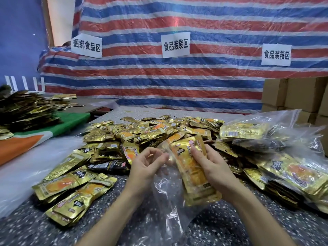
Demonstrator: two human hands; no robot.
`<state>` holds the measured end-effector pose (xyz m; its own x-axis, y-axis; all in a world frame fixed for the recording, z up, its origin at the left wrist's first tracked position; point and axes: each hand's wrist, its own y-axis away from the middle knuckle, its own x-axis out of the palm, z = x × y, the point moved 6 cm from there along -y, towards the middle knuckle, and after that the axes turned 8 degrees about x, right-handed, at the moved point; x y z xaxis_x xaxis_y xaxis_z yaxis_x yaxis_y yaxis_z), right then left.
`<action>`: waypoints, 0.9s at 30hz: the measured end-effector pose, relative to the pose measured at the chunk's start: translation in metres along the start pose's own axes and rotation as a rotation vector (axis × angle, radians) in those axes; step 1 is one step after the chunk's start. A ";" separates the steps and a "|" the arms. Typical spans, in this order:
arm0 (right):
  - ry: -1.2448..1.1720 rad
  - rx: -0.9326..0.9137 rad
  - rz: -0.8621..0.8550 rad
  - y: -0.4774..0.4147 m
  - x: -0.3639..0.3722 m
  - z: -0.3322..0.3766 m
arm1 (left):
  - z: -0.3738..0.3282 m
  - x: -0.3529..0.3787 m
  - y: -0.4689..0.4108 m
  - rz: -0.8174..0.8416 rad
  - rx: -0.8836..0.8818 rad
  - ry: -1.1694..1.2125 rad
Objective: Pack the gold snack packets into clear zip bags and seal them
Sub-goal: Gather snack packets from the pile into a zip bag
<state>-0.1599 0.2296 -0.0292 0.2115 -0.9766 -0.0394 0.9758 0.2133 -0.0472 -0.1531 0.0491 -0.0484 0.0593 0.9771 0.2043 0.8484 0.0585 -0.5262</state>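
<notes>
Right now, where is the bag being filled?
Head view, low centre: the bag is between the left hand and the right hand holding packets, in front of the packet pile.

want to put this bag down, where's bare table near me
Bare speckled table lies near-left, below the loose packet stacks, and near-right, below the filled bags. A thin strip runs between the packet heap and striped tarp. Middle and right are crowded.

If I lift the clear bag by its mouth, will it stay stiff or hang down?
Probably it hangs limp: the bag is thin film, creased and sagging below the left hand. It likely feels bottom-heavy, as the right hand holds a stack of packets seemingly inside it. The glossy film may slip.
</notes>
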 end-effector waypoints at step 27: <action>0.090 -0.012 0.168 0.005 0.005 0.001 | -0.004 -0.019 -0.004 -0.056 -0.139 0.138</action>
<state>-0.1542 0.2255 -0.0287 0.3654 -0.9207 -0.1368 0.9263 0.3742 -0.0448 -0.1557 0.0298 -0.0463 0.0732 0.9354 0.3459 0.9161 0.0741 -0.3942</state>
